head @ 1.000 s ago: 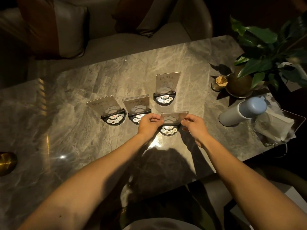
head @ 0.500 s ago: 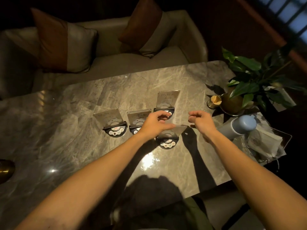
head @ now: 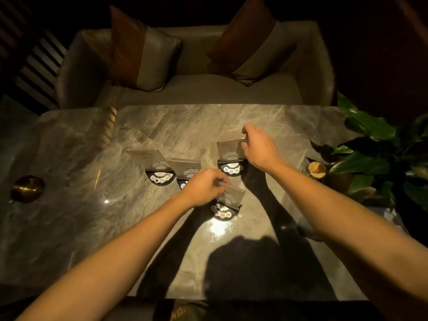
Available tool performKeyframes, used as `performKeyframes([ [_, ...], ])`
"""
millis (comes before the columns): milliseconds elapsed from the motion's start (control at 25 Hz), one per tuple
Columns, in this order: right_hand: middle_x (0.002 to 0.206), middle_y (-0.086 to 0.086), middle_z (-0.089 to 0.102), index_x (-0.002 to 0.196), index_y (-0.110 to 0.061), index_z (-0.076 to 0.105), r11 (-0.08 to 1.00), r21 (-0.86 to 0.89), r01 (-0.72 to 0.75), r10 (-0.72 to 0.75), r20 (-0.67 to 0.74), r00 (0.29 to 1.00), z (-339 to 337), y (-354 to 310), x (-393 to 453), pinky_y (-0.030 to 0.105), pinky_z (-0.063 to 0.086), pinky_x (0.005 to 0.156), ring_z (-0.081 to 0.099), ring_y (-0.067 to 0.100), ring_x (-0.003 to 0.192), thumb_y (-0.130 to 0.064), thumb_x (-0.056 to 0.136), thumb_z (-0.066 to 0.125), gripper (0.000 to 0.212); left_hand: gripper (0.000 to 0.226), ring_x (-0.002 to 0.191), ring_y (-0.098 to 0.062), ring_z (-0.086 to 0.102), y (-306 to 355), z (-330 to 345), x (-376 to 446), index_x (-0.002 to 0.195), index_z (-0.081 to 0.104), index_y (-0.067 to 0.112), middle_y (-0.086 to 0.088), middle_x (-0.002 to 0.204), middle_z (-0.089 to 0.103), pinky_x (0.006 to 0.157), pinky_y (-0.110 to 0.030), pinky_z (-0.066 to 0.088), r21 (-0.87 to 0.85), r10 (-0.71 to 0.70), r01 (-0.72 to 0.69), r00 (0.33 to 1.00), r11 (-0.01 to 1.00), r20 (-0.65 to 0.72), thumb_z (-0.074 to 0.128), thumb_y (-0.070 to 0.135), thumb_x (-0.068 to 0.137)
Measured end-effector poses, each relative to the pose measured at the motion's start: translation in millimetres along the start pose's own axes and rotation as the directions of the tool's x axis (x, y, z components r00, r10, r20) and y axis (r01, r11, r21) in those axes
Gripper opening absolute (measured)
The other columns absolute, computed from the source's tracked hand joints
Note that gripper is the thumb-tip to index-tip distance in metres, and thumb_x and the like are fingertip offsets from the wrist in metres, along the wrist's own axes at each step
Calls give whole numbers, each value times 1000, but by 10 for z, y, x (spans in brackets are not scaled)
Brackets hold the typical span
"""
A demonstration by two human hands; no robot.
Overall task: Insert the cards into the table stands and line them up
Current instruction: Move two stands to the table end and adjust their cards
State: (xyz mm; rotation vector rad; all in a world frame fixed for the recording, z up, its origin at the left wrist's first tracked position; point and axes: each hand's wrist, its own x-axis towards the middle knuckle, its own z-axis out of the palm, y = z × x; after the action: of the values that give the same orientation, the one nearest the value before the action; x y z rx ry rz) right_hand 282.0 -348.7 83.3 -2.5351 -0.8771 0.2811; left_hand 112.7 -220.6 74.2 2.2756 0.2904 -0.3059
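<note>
Several black half-round table stands, each with a clear card in it, sit on the marble table (head: pixel 92 228). The nearest stand (head: pixel 224 210) carries a tilted card (head: pixel 232 196), and my left hand (head: pixel 205 187) grips that card's top left edge. My right hand (head: pixel 259 145) is closed on the right edge of the upright card (head: pixel 229 149) in the far right stand (head: pixel 231 168). The leftmost stand (head: pixel 160 176) holds a leaning card (head: pixel 147 155). A second stand's card (head: pixel 185 166) shows beside it, its base half hidden by my left hand.
A potted plant (head: pixel 375 154) and a small holder of sticks (head: pixel 316 169) stand at the table's right edge. A brass round object (head: pixel 27 188) rests at the far left. A sofa (head: pixel 196 86) with two cushions lies beyond the table.
My right hand has moved from the near card up to the far right stand's card. My left hand stays on the near card. The view has tilted up, showing more sofa.
</note>
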Motion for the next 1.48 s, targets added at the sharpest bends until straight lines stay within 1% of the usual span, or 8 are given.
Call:
performKeyframes([
  [160, 107, 11, 68, 107, -15, 65, 984, -96, 153, -140, 124, 982, -90, 79, 157, 41, 50, 78, 63, 35, 98, -17, 95, 55, 16, 7, 87, -9, 70, 43, 46, -34, 93, 77, 26, 10, 92, 76, 83, -38, 56, 47, -58, 62, 995, 997, -80, 74, 24, 87],
  [360, 101, 10, 72, 103, -18, 64, 983, -108, 150, -126, 206, 970, -270, 264, 184, 45, 55, 79, 66, 35, 92, -20, 94, 56, 12, 9, 86, -11, 69, 198, -26, 10, 93, 77, 28, 10, 89, 77, 83, -38, 55, 17, -156, 164, 965, 986, -213, 71, 25, 87],
  [480, 101, 9, 73, 103, -19, 64, 984, -136, 119, -89, 208, 974, -443, 388, 97, 48, 57, 79, 67, 32, 91, -18, 94, 58, 10, 10, 87, -13, 69, 282, -102, 180, 95, 76, 31, 10, 91, 77, 82, -39, 57, 81, -169, 190, 962, 978, -216, 69, 31, 88],
  [640, 110, 6, 74, 115, -21, 68, 981, -169, 95, -62, 190, 980, -779, 512, -3, 45, 57, 82, 67, 28, 98, -17, 96, 61, 21, 11, 88, -19, 70, 443, -241, 427, 96, 77, 25, 2, 92, 77, 82, -39, 57, 94, -110, 140, 957, 986, -270, 69, 25, 88],
  [840, 123, 2, 72, 127, -23, 66, 990, -138, 11, 5, 121, 993, -1143, 623, -22, 43, 56, 90, 66, 22, 111, -18, 97, 61, 31, 18, 101, -23, 71, 666, -493, 764, 107, 77, 18, -4, 107, 78, 90, -41, 56, 153, -2, 45, 963, 987, -270, 70, 23, 91],
  [1240, 123, 1, 70, 123, -24, 66, 991, -114, -71, 71, -5, 997, -1823, 900, 218, 38, 56, 89, 65, 22, 113, -19, 98, 61, 26, 26, 110, -19, 67, 1234, -936, 1548, 116, 73, 24, 2, 117, 74, 95, -44, 54, 264, 157, -94, 961, 960, -228, 66, 34, 94],
  [1360, 121, 1, 70, 122, -24, 66, 986, -150, -73, 67, -39, 997, -2036, 1088, 389, 34, 57, 83, 66, 20, 109, -23, 98, 61, 25, 26, 112, -20, 66, 1449, -910, 1828, 118, 72, 25, 2, 120, 73, 96, -46, 53, 247, 169, -109, 957, 963, -236, 64, 34, 95],
  [1480, 121, 0, 70, 122, -24, 66, 986, -145, -79, 75, -36, 997, -2252, 1381, 570, 38, 56, 89, 65, 21, 111, -23, 98, 60, 24, 26, 114, -20, 65, 1659, -799, 2172, 119, 71, 22, 0, 122, 72, 97, -48, 54, 199, 170, -125, 959, 972, -227, 64, 31, 95],
])
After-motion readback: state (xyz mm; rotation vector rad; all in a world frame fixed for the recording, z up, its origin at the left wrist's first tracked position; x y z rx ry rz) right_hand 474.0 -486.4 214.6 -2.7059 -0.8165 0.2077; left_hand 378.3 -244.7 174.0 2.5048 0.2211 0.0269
